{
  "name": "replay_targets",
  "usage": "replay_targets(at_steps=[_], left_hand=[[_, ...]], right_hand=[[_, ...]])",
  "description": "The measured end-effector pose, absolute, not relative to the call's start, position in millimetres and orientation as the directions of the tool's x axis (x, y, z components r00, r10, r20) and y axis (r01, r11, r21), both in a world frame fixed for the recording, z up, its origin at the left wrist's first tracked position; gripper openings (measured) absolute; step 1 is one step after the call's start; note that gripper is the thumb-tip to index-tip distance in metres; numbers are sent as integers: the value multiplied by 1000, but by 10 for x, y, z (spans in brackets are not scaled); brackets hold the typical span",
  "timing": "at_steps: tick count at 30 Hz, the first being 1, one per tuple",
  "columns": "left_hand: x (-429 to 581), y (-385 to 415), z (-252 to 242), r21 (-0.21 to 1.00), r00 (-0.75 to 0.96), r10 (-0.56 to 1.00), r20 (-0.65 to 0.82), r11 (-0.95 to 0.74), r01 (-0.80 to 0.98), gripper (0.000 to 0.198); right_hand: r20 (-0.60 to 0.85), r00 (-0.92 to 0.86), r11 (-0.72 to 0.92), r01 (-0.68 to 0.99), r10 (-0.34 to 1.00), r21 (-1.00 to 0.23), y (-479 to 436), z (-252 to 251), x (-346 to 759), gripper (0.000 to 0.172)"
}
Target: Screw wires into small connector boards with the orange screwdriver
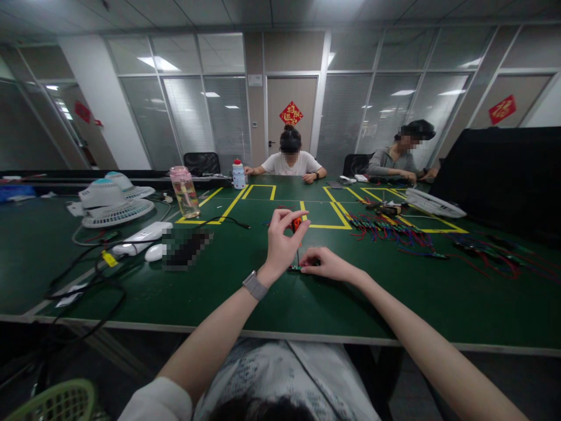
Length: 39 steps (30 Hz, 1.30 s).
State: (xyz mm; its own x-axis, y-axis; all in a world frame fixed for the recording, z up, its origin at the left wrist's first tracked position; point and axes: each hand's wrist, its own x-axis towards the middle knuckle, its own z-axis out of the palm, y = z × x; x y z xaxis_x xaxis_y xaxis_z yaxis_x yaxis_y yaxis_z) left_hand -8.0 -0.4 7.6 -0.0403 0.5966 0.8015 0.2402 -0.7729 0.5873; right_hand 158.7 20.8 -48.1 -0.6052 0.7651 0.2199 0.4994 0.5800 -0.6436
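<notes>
My left hand (284, 237), with a watch on its wrist, is raised over the table with thumb and fingers curled round the orange handle of a screwdriver (297, 223). The thin dark shaft points down, and its tip meets a small green circuit board (296, 268) on the tabletop. Close beside it, my right hand (323, 263) rests low with bent fingers pinching the board's right end. Something reddish shows under those fingers, too small to make out. The fingers partly hide the board.
Several wired circuit boards (390, 228) lie in a heap at the right, near a black monitor (504, 175). Leftward are a pink-lidded bottle (184, 193), white fans (116, 204), a power strip (144, 237) and black cables (118, 292). Two people sit across the green table (197, 298).
</notes>
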Motion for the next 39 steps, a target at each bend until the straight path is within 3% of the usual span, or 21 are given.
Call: replay_targets(at_steps=[7,17,27,35,39], left_hand=[[-49,64,-2,683,-31,683,730,-730,23,30],[-71,-15,80,584,-43,590,806,-783,211,17],[-47,58,-2,682,-22,682,731,-730,43,31],[-65,-20,72,599,-27,606,795,-778,191,18],[-67,7,44,619,8,628,778,-769,159,27]], right_hand=[[222,-606,579,492,764,-651,204,-483,1589,22],[225,-608,585,496,762,-642,207,-488,1587,22],[229,-607,592,504,761,-629,213,-492,1592,22],[230,-604,586,496,763,-641,209,-491,1584,20],[227,-600,581,498,767,-644,205,-490,1583,19]])
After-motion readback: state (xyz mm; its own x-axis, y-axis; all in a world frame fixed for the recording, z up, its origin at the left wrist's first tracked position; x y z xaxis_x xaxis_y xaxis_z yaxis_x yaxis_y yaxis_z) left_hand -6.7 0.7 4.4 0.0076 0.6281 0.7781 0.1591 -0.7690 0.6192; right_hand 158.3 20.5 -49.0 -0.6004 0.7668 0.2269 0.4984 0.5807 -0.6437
